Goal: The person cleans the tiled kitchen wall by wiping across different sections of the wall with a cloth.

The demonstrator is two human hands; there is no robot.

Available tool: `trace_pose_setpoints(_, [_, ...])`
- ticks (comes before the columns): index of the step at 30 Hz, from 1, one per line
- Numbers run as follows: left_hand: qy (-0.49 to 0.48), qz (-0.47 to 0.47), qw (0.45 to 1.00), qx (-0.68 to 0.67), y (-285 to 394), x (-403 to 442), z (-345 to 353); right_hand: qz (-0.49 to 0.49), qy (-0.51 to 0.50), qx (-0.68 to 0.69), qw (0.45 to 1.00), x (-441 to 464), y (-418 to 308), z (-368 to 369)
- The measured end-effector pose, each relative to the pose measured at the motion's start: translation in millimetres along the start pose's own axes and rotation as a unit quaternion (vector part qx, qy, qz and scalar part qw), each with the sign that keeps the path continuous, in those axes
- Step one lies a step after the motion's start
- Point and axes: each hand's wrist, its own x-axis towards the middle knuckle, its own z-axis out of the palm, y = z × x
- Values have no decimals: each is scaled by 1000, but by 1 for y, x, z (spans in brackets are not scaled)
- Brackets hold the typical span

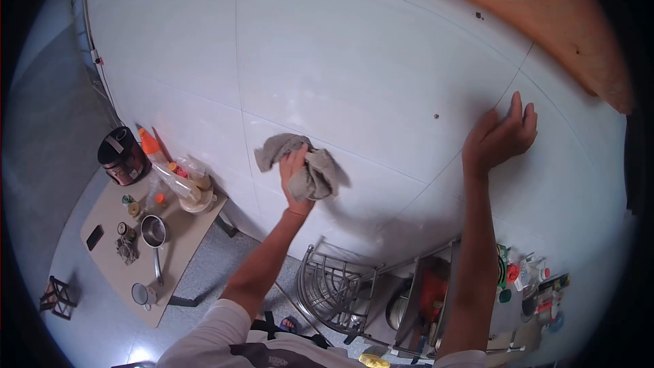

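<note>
Grey cloth (310, 185): bunched at our left hand (291, 174), against the white tiles (306, 41); probably light, soft and limp, best gripped by its thick folds.
Left fingers: held close together, and with them we hold the cloth.
Right hand (503, 139): fingers part-open, loosely curled, nothing seen in them; we cannot tell whether they touch the tiles.

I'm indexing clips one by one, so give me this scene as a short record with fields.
left hand: holds bunched grey-brown cloth at wall
right hand: raised, holds nothing; wall contact unclear
wall: white, glossy, thin seams
table, person's left: saucepan, phone, among others
lower middle: metal rack
</note>
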Motion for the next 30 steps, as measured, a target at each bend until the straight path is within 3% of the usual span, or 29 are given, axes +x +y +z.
trace_pose_setpoints(2, [-22,-23,999,-39,21,-9,11,2,9,6,1000,-1,0,0])
trace_pose_setpoints(4, [-145,-15,988,-59,48,-18,12,2,10,-3,1000,-1,0,0])
trace_pose_setpoints(6, [-212,54,966,-137,62,-45,26,-3,13,-9,1000,-2,-1,0])
trace_pose_setpoints(10, [-165,66,961,-212,76,-36,25,-2,16,-17,1000,-2,3,2])
trace_pose_setpoints(12, [-216,147,957,-129,51,-26,13,-2,7,-9,1000,-3,2,0])
trace_pose_setpoints(17, [-84,90,987,-104,-20,-5,-1,-10,-3,10,1000,0,1,-3])
trace_pose_setpoints(20, [-54,64,996,-25,-16,5,-12,-13,-2,-6,1000,-1,0,-3])
trace_pose_setpoints(23, [-3,57,998,-35,7,-7,8,-17,2,-5,1000,0,-1,-3])
trace_pose_setpoints(25, [-65,72,994,-58,27,-16,11,-16,5,-5,1000,0,0,-2])
trace_pose_setpoints(27, [-131,138,967,-169,37,-43,31,-18,6,2,1000,-2,-1,-2])
trace_pose_setpoints(28, [-170,114,962,-178,53,-46,30,-11,1,-2,1000,-2,-1,-2])
trace_pose_setpoints(30, [-142,91,971,-172,65,-36,27,-5,3,-7,1000,0,1,0])
